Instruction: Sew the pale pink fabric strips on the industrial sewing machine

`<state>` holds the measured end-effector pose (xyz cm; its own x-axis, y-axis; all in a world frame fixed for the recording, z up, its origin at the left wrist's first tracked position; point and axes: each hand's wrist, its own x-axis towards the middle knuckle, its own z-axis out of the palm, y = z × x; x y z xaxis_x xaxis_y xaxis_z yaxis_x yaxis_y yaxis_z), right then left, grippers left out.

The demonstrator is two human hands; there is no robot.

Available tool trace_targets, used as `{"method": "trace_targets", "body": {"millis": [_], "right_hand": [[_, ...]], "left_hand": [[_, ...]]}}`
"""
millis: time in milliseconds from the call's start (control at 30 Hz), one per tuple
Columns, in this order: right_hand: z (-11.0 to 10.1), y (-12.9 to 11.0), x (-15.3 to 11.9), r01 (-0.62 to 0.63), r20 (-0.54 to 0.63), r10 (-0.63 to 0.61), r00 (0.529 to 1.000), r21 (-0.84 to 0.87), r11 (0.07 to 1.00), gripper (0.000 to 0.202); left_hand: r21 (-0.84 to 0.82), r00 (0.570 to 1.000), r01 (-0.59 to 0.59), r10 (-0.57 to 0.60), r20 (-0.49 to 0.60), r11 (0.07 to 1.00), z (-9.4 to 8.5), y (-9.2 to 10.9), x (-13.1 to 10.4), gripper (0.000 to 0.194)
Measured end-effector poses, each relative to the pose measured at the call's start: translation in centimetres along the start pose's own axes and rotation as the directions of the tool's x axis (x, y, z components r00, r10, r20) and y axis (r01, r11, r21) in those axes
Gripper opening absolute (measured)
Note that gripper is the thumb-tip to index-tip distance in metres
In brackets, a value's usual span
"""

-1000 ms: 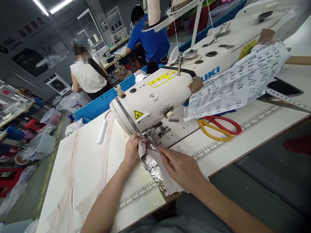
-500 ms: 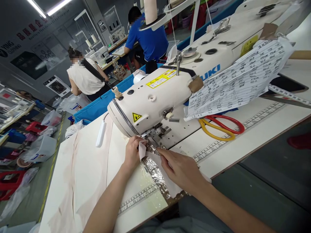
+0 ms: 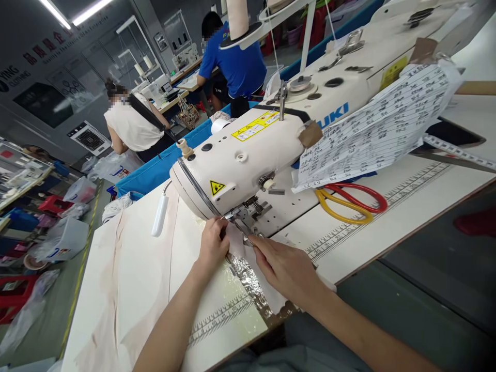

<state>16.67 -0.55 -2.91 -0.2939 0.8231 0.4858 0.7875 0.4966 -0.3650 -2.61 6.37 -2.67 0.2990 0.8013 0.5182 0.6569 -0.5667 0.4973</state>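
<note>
A pale pink strip of fabric runs from the needle area of a white sewing machine down towards the table's front edge. My left hand is closed with its fingertips pinched on the fabric's far end, left of the presser foot. On the near side, my right hand is closed over the same strip, thumb and forefinger at the machine's metal parts. Its fingertips are partly hidden. Shiny tape covers the table beneath the fabric.
Red and yellow-handled scissors lie right of the machine, under a handwritten sheet. More thin pink fabric lies on the table's left. A white stick-shaped lamp is beside it. Two people sit at machines beyond a blue cloth trough.
The fabric flap that stood folded beside my left fingers now lies flatter, and the left hand has turned slightly. My right hand stays almost in place.
</note>
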Motion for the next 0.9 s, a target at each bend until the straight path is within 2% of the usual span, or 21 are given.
{"method": "trace_targets", "body": {"millis": [267, 567, 667, 733, 833, 900], "right_hand": [[-0.2, -0.2, 0.1, -0.022, -0.009, 0.022, 1.000, -0.013, 1.000, 0.035], [0.1, -0.3, 0.2, -0.028, -0.017, 0.028, 0.999, -0.043, 0.999, 0.033], [-0.6, -0.6, -0.2, -0.051, -0.044, 0.049, 0.998, -0.041, 0.998, 0.033], [-1.6, -0.7, -1.1, -0.096, -0.020, 0.097, 0.995, 0.042, 0.994, 0.030], [-3.6, -0.5, -4.2, -0.221, 0.157, 0.180, 0.971, 0.300, 0.928, 0.023], [-4.5, -0.1, -7.4, -0.262, 0.249, 0.167, 0.954, 0.420, 0.869, 0.023]], "left_hand": [[-0.019, 1.000, 0.010, -0.010, 0.009, 1.000, -0.4, 0.3, 0.1, 0.012], [0.090, 0.989, -0.147, 0.143, 0.042, 0.985, 0.1, 0.2, -0.1, 0.009], [0.112, 0.982, -0.183, 0.176, 0.071, 0.977, -0.3, 0.6, -0.1, 0.010], [0.105, 0.973, -0.214, 0.202, 0.112, 0.971, -0.8, 1.0, -0.1, 0.016], [0.098, 0.948, -0.266, 0.242, 0.205, 0.959, -1.7, 1.6, -0.2, 0.027], [0.137, 0.936, -0.285, 0.244, 0.252, 0.949, -1.9, 1.9, -0.3, 0.028]]}}
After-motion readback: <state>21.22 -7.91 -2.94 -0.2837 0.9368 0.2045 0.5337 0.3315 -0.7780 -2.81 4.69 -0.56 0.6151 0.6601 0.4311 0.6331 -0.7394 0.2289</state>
